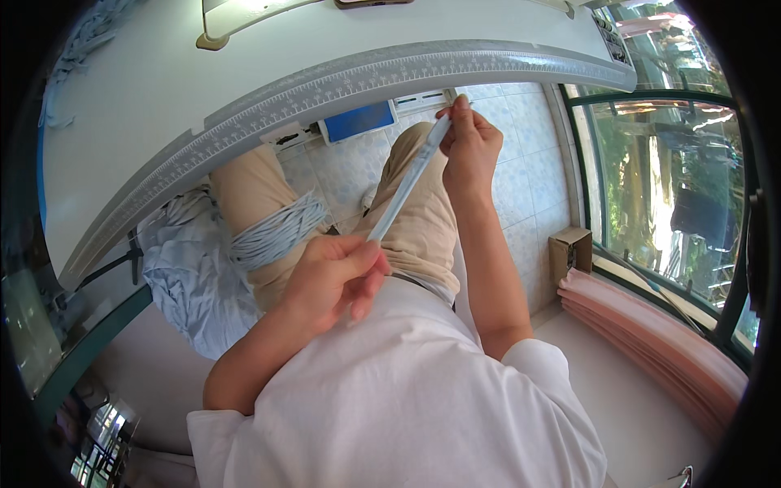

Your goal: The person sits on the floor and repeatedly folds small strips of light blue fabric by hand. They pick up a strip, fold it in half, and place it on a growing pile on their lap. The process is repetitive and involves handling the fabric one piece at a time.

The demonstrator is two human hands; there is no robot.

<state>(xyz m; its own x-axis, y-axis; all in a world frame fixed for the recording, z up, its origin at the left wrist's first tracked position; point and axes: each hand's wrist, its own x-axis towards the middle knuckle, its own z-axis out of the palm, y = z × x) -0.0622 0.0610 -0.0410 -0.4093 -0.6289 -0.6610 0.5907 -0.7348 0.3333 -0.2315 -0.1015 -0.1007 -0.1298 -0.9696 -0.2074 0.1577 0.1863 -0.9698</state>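
A narrow strip of pale blue fabric (407, 180) runs taut and slanted above my lap, between both hands. My left hand (332, 274) pinches its lower end between thumb and fingers, close to my waist. Farther out, above the knee on the right, my right hand (473, 143) grips the upper end, thumb on top. The strip looks folded lengthwise, with a slight crumple near the right hand. Across my thigh on the left lies a bundle of thin pale blue fabric cords (280, 230). Beside that leg hangs a crumpled light blue cloth (192, 268).
Before me is the white sewing table (146, 79), its front edge marked with a ruler scale (366, 76). Part of a sewing machine (244, 15) stands on it. A blue foot pedal (359, 122) is below. Stacked pink fabric (653, 348) and a cardboard box (570, 251) sit by the window.
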